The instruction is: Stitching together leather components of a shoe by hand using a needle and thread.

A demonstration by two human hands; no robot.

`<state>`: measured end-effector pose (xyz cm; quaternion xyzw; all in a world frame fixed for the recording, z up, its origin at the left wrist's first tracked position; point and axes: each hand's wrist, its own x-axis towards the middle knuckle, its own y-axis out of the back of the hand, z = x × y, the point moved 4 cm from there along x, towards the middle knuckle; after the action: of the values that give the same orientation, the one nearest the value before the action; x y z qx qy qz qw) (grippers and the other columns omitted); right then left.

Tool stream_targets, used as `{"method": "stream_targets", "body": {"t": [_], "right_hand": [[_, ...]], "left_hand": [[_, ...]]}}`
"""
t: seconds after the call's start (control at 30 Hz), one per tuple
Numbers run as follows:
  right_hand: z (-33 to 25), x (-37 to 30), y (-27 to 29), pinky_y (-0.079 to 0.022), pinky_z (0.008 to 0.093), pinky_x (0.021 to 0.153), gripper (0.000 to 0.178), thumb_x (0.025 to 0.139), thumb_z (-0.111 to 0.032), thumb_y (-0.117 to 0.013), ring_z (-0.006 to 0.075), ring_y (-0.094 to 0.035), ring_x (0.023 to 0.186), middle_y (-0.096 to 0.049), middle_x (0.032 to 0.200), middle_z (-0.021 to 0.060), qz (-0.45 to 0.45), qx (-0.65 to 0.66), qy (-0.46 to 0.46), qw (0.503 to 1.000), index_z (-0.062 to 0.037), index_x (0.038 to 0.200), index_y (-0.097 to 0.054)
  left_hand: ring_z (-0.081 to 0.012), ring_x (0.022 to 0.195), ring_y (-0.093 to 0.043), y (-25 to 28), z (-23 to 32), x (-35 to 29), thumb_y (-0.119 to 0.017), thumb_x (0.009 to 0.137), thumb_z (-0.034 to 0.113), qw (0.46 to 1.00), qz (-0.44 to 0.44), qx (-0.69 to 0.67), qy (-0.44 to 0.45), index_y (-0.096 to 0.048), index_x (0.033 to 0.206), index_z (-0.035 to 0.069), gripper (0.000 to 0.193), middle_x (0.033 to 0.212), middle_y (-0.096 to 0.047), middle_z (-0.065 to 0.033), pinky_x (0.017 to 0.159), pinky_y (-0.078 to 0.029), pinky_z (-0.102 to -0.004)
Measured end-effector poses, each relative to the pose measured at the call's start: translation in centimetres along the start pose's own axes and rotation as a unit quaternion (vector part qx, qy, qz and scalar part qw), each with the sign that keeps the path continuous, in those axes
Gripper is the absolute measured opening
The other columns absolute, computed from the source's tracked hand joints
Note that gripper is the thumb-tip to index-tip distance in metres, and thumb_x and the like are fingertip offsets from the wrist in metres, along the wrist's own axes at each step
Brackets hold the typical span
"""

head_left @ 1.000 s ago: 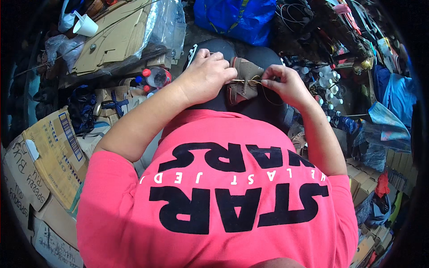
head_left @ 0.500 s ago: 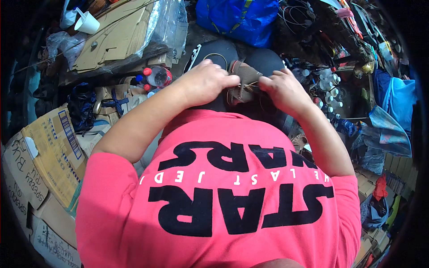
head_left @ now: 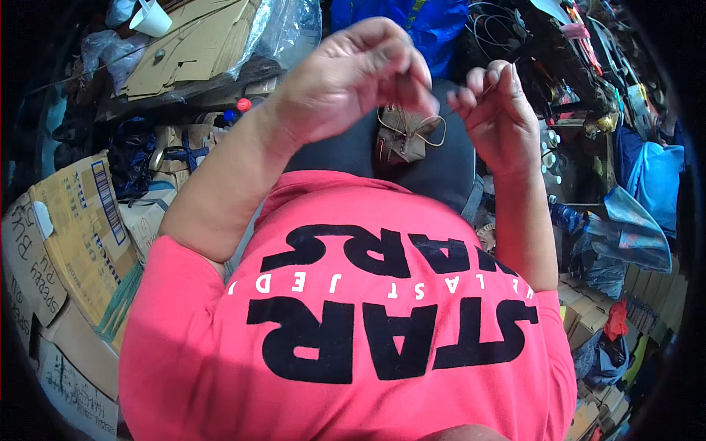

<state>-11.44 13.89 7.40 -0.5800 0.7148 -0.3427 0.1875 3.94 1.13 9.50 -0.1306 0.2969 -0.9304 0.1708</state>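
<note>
A small brown shoe [head_left: 401, 140], seemingly an upper with a tan lace, rests between my dark-clad thighs. Its shoelace [head_left: 435, 132] curves out in loops on both sides of the crossing at the top. My left hand [head_left: 368, 77] is raised above and left of the shoe, fingers curled in and slightly blurred; what they pinch is hidden. Up on the right, my right hand [head_left: 500, 110] has thumb and forefinger pressed together, with a thin tan strand of the lace at the fingertips.
Flattened cardboard [head_left: 187, 51] and a white cup [head_left: 151, 18] lie at the far left. A blue bag [head_left: 426, 29] stands ahead of my knees. Cardboard boxes [head_left: 73, 242] crowd my left; plastic bottles [head_left: 548, 151] and a light-blue cloth [head_left: 654, 180] are on the right.
Both hands have lifted up and away from the shoe, from beside it to above it. The lace now forms visible loops over the shoe, which sits slightly lower and upright.
</note>
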Motion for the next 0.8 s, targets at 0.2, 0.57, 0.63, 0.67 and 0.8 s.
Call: {"method": "stream_targets", "body": {"t": [0.2,0.57,0.63,0.67,0.8], "right_hand": [[-0.3,-5.3,3.9,-0.046,0.0288,0.064,0.032,0.095,-0.031,-0.059,0.0124,-0.055,0.068,-0.06,0.075,0.0035,0.068,-0.644,-0.156,0.745,-0.0001,0.101,-0.065],[-1.7,-14.4,14.2,-0.045,0.0336,0.06,0.03,0.091,-0.031,-0.064,0.0174,-0.055,0.061,-0.056,0.068,0.0089,0.173,-0.773,-0.236,0.563,-0.0029,0.081,-0.059],[-1.1,-12.9,14.6,-0.044,0.0239,0.068,0.042,0.089,-0.03,-0.066,0.0071,-0.052,0.073,-0.062,0.079,0.0002,0.197,-0.597,-0.166,0.76,-0.0055,0.123,-0.06],[-1.3,-11.3,14.8,-0.044,0.0241,0.067,0.051,0.088,-0.03,-0.067,0.0068,-0.051,0.074,-0.062,0.081,0.0011,0.171,-0.606,-0.164,0.759,-0.0083,0.133,-0.054],[0.1,-1.1,7.3,-0.048,0.0305,0.076,0.044,0.088,-0.03,-0.067,0.0117,-0.058,0.082,-0.068,0.098,0.0099,-0.02,-0.662,-0.211,0.719,-0.011,0.127,-0.06]], "left_hand": [[-0.0278,0.071,-0.06,5.7,-2.1,-3.1,-0.061,0.09,0.035,0.722,-0.061,0.689,-0.037,-0.056,0.084,0.005,0.032,0.072,-0.058,-0.013,0.064,-0.048,-0.0395],[-0.0304,0.079,-0.059,17.6,0.1,-6.6,-0.067,0.085,0.026,0.647,0.052,0.756,0.086,-0.067,0.09,0.005,0.021,0.082,-0.058,-0.0117,0.071,-0.047,-0.0368],[-0.0286,0.085,-0.059,16.5,-0.1,-4.6,-0.068,0.083,0.027,0.695,0.048,0.717,0.021,-0.066,0.118,0.015,0.037,0.091,-0.061,-0.0122,0.077,-0.047,-0.0353],[-0.0288,0.087,-0.06,13.8,0.0,-3.0,-0.069,0.082,0.027,0.697,0.012,0.715,-0.045,-0.064,0.123,0.018,0.042,0.094,-0.062,-0.0128,0.078,-0.047,-0.0358],[-0.0338,0.098,-0.058,6.3,-4.2,3.1,-0.073,0.078,0.031,0.67,-0.236,0.704,0.019,-0.055,0.133,0.023,0.059,0.1,-0.062,-0.0158,0.086,-0.046,-0.0418]]}}
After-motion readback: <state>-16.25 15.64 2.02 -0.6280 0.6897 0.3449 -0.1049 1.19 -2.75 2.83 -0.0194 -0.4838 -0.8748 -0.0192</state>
